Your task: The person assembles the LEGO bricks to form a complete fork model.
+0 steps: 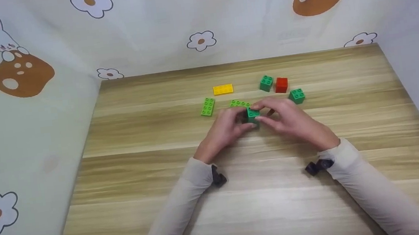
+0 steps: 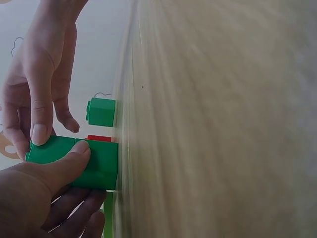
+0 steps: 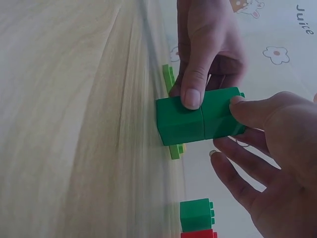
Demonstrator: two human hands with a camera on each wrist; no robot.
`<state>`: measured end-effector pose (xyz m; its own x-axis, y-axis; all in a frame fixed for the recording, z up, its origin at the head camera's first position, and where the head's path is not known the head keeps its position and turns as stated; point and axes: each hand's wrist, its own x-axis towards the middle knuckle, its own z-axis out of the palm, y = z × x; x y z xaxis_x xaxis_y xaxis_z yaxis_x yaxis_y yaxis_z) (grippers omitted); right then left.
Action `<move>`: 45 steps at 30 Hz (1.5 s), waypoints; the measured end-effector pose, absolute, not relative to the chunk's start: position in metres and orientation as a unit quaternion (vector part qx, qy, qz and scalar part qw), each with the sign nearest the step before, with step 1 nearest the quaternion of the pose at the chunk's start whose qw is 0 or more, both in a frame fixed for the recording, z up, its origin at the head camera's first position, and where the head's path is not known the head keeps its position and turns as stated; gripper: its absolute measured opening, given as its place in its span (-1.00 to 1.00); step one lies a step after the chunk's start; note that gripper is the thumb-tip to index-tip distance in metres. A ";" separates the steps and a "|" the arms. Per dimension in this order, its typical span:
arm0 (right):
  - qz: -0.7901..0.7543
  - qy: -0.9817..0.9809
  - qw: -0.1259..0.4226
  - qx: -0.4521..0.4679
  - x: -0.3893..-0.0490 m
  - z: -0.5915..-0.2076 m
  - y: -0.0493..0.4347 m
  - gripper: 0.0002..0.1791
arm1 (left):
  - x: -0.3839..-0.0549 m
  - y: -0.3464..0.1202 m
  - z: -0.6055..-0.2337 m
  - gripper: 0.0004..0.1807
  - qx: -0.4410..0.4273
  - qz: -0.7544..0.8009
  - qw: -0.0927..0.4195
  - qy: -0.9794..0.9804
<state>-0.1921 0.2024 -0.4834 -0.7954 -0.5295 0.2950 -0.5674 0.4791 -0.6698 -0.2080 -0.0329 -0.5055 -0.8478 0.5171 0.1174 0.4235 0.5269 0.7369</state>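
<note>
Two green toy bricks stand stacked on the table, the upper brick [image 3: 218, 119] on the lower brick [image 3: 179, 124], with a thin seam between them. My left hand [image 1: 228, 126] grips the stack from the left, its thumb across the side near the seam. From the other side my right hand [image 1: 287, 114] pinches the upper brick near its top between thumb and fingers. Just behind the stack lies a flat light green brick [image 1: 239, 103], partly hidden by the hands. In the left wrist view, the lower brick [image 2: 103, 166] meets the tabletop.
On the wooden table [image 1: 129, 174], a yellow flat brick [image 1: 223, 89] and another light green flat brick [image 1: 208, 106] lie behind the left hand. Beyond the right hand stand a green brick [image 1: 266, 83], a red brick [image 1: 281, 85] and another green brick [image 1: 297, 96]. Patterned cloth [image 1: 152, 29] hangs behind.
</note>
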 end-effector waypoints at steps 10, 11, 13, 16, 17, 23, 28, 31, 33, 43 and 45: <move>0.376 -0.865 0.009 0.333 -0.196 -0.479 0.208 -0.71 | -0.209 -0.030 -0.506 -0.62 0.255 0.440 0.084 0.857; 0.372 -0.866 0.008 0.334 -0.197 -0.478 0.207 -0.71 | -0.209 -0.031 -0.507 -0.62 0.253 0.441 0.084 0.857; 0.370 -0.865 0.008 0.338 -0.197 -0.477 0.206 -0.71 | -0.209 -0.033 -0.507 -0.62 0.253 0.444 0.085 0.855; 0.372 -0.864 0.011 0.339 -0.198 -0.479 0.206 -0.71 | -0.209 -0.034 -0.508 -0.62 0.254 0.448 0.089 0.852; 0.375 -0.863 0.013 0.338 -0.197 -0.480 0.206 -0.71 | -0.209 -0.034 -0.508 -0.63 0.255 0.449 0.091 0.851; 0.376 -0.864 0.022 0.335 -0.196 -0.482 0.206 -0.69 | -0.209 -0.035 -0.509 -0.62 0.252 0.446 0.094 0.854; 0.378 -0.869 0.008 0.320 -0.195 -0.480 0.205 -0.67 | -0.210 -0.036 -0.510 -0.63 0.256 0.450 0.090 0.851; 0.380 -0.869 0.003 0.315 -0.194 -0.479 0.204 -0.65 | -0.211 -0.036 -0.509 -0.62 0.255 0.453 0.094 0.849; 0.379 -0.870 0.004 0.316 -0.195 -0.479 0.203 -0.63 | -0.210 -0.036 -0.509 -0.60 0.253 0.451 0.094 0.851; 0.371 -0.875 0.013 0.310 -0.195 -0.479 0.199 -0.57 | -0.209 -0.039 -0.509 -0.52 0.270 0.403 0.076 0.871; 0.371 -0.876 0.012 0.309 -0.195 -0.479 0.200 -0.57 | -0.208 -0.043 -0.509 -0.52 0.273 0.405 0.079 0.869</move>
<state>-0.1946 0.1998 -0.4786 -0.8087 -0.5325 0.2500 -0.5502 0.5341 -0.6419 -0.2084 -0.0427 -0.5091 -0.8388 0.5379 0.0843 0.4106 0.5232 0.7467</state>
